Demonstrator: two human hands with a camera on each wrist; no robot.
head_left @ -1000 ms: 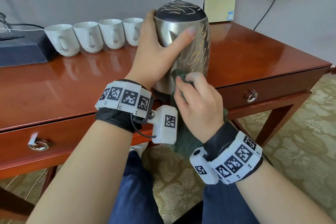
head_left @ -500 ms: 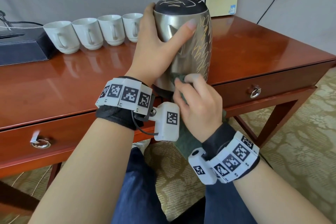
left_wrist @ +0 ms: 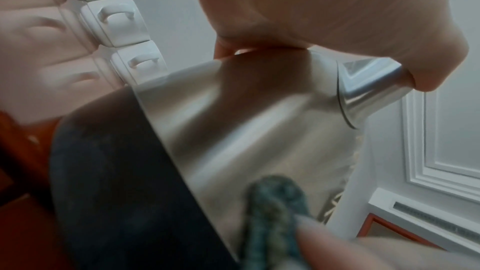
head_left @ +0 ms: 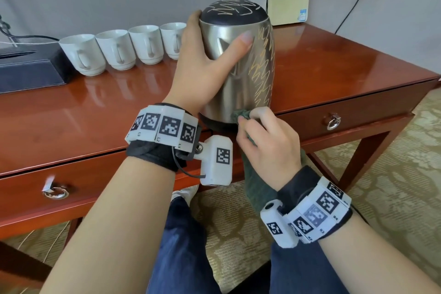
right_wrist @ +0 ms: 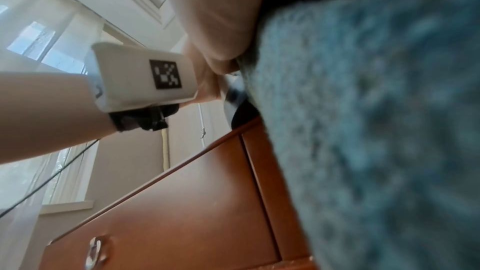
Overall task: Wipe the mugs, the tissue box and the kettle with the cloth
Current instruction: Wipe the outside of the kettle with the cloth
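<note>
Two hands at the kettle, which stands at the desk's front edge, its dark base just shy of the lip. Left hand wraps the upper body, thumb across the front under the dark lid, fingers gone behind the far side. Right hand bunches the green cloth against the lower body just above the base; fingertips pinch the wad, the rest of the cloth hangs under the palm past the desk edge.

Hidden or unclear: kettle handle not visible. Fourth mug partly behind the left hand. Left wrist view blurred; steel wall and cloth tip readable, little else. Right wrist view mostly filled by cloth, with drawer front below.

Four white mugs in a row at the back left, touching or nearly so. Tissue box left of them, cut off by the frame. Scribble marks on the lid and the kettle's right side.

Open desk surface to the right of the kettle up to the corner, and to its left in front of the mugs. Cream box against the wall behind.
</note>
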